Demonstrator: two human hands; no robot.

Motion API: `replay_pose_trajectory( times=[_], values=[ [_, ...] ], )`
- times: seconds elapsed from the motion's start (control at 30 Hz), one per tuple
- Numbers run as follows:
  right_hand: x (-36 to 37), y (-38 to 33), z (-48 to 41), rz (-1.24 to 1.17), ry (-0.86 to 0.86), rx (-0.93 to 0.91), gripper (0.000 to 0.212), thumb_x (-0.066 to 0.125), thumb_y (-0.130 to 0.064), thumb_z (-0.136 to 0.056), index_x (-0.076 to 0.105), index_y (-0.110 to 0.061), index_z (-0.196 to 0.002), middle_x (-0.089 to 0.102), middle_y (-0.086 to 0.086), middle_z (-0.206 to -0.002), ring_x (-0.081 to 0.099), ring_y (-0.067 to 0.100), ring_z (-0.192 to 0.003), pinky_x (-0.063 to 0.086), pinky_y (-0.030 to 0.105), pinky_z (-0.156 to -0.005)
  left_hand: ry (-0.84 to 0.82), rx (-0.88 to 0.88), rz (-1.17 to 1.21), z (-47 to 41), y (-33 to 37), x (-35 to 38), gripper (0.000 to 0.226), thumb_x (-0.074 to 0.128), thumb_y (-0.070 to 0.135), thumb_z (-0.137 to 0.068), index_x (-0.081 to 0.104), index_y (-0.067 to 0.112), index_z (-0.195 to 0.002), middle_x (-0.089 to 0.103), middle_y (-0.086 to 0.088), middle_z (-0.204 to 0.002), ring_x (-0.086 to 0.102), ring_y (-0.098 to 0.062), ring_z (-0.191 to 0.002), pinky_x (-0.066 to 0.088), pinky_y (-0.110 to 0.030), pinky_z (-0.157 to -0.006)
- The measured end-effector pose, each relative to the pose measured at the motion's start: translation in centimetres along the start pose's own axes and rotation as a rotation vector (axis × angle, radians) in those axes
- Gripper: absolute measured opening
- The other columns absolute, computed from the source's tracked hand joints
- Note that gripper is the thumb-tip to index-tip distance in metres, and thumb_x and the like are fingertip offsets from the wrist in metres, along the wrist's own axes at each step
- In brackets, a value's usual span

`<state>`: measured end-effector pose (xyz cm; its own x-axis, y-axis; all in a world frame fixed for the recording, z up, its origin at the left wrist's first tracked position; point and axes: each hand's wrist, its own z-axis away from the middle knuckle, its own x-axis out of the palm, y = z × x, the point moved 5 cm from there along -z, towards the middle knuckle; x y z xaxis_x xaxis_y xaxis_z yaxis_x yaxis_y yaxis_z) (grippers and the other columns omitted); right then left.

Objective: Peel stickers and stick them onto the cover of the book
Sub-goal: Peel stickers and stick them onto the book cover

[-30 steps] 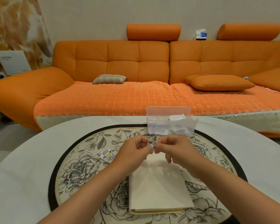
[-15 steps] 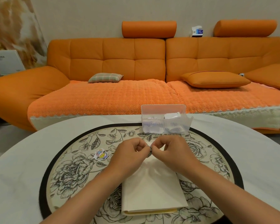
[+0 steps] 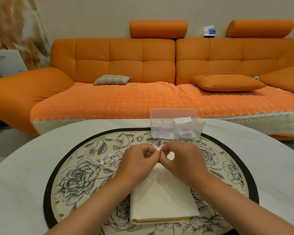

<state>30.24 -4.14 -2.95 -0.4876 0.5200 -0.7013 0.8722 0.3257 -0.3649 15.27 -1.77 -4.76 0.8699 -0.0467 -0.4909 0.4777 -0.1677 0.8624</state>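
Both the left hand and right hand are pinching a small sticker over the cream book, apparently peeling it, so they should be separating the backing slowly from one edge.

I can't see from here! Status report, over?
Left hand, right hand pinch small sticker above book. Visible cover bare. Nothing blocking.

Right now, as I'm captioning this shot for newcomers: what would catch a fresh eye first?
The orange sofa fills the background. At centre, the left hand and right hand pinch a small sticker between them over a cream book on a floral mat. A colourful sticker lies on the mat left of them.
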Motion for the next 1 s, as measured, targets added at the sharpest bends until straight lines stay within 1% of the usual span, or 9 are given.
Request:
replay_pose_trajectory(
  times=[0.1, 0.2, 0.3, 0.37, 0.43, 0.6, 0.77, 0.93, 1.0],
  values=[
    [-0.2, -0.2, 0.1, -0.021, 0.043, -0.035, 0.012, 0.064, -0.036, -0.08, 0.072, -0.032, -0.073, 0.066, -0.022, -0.067, 0.052, -0.002, -0.054, 0.04, 0.017, -0.049, 0.011, 0.0, 0.042, -0.1, 0.0, -0.2, 0.013, 0.068, 0.026, -0.086, 0.074, 0.026, -0.075, 0.073, 0.011, -0.07, 0.064, -0.004, -0.064, 0.056, -0.033, -0.068],
    [0.1, 0.0, -0.4, -0.326, -0.156, 0.177, 0.014, 0.071, -0.027, -0.085, 0.075, -0.033, -0.072, 0.06, -0.027, -0.058, 0.048, 0.002, -0.049, 0.036, 0.015, -0.051, 0.021, 0.01, 0.055, -0.4, -0.2, -0.6, 0.012, 0.068, 0.025, -0.087, 0.073, 0.025, -0.075, 0.073, 0.008, -0.071, 0.063, -0.004, -0.064, 0.054, -0.031, -0.067],
    [0.4, 0.6, -0.6, -0.715, -0.319, 0.423, 0.017, 0.072, -0.019, -0.089, 0.078, -0.021, -0.073, 0.064, -0.011, -0.054, 0.048, 0.004, -0.047, 0.04, 0.015, -0.052, 0.005, 0.031, 0.064, -0.7, -0.1, -1.0, 0.012, 0.07, 0.027, -0.089, 0.072, 0.026, -0.077, 0.072, 0.01, -0.071, 0.063, -0.003, -0.063, 0.05, -0.025, -0.064],
    [0.5, 0.9, -0.6, -0.814, -0.389, 0.508, 0.014, 0.075, -0.025, -0.088, 0.08, -0.018, -0.078, 0.067, 0.008, -0.062, 0.048, 0.009, -0.05, 0.038, 0.016, -0.05, -0.016, 0.054, 0.065, -0.8, 0.1, -1.2, 0.01, 0.071, 0.028, -0.089, 0.073, 0.026, -0.079, 0.073, 0.013, -0.07, 0.063, 0.001, -0.063, 0.049, -0.017, -0.062],
    [0.6, 1.1, -0.4, -0.819, -0.419, 0.538, 0.013, 0.077, -0.029, -0.086, 0.081, -0.018, -0.08, 0.068, 0.016, -0.068, 0.049, 0.011, -0.052, 0.036, 0.016, -0.048, -0.031, 0.072, 0.082, -0.9, 0.2, -1.3, 0.007, 0.073, 0.028, -0.089, 0.074, 0.025, -0.083, 0.074, 0.011, -0.072, 0.064, 0.002, -0.063, 0.049, -0.014, -0.062],
    [0.5, 1.2, -0.5, -0.718, -0.34, 0.465, 0.016, 0.07, -0.027, -0.092, 0.079, -0.018, -0.081, 0.061, -0.005, -0.051, 0.053, 0.012, -0.054, 0.046, 0.023, -0.061, -0.052, 0.069, 0.142, -0.9, 0.3, -0.9, 0.008, 0.071, 0.026, -0.092, 0.074, 0.02, -0.087, 0.074, 0.003, -0.073, 0.064, -0.005, -0.063, 0.047, -0.015, -0.058],
    [0.6, 0.8, -0.5, -0.654, -0.302, 0.417, 0.021, 0.066, -0.023, -0.095, 0.076, -0.02, -0.076, 0.063, -0.001, -0.052, 0.05, 0.011, -0.047, 0.04, 0.017, -0.05, -0.047, 0.041, 0.153, -1.0, -0.1, -0.8, 0.006, 0.073, 0.025, -0.09, 0.075, 0.02, -0.088, 0.073, 0.002, -0.072, 0.063, -0.005, -0.061, 0.045, -0.015, -0.056],
    [0.9, 0.8, -0.6, -0.868, -0.431, 0.537, 0.018, 0.066, -0.021, -0.096, 0.079, -0.011, -0.087, 0.073, 0.0, -0.076, 0.051, 0.01, -0.049, 0.033, 0.019, -0.045, -0.03, 0.041, 0.168, -1.2, -0.1, -1.2, 0.004, 0.074, 0.021, -0.089, 0.074, 0.02, -0.085, 0.073, 0.002, -0.071, 0.061, -0.004, -0.06, 0.048, -0.018, -0.059],
    [0.7, 0.7, -0.6, -0.867, -0.468, 0.536, 0.019, 0.065, -0.022, -0.096, 0.078, -0.011, -0.087, 0.072, 0.0, -0.072, 0.049, 0.008, -0.048, 0.033, 0.019, -0.046, -0.044, 0.041, 0.172, -1.2, -0.1, -1.2, 0.005, 0.074, 0.022, -0.088, 0.074, 0.021, -0.084, 0.072, 0.003, -0.07, 0.06, -0.006, -0.06, 0.048, -0.022, -0.061]
  ],
)
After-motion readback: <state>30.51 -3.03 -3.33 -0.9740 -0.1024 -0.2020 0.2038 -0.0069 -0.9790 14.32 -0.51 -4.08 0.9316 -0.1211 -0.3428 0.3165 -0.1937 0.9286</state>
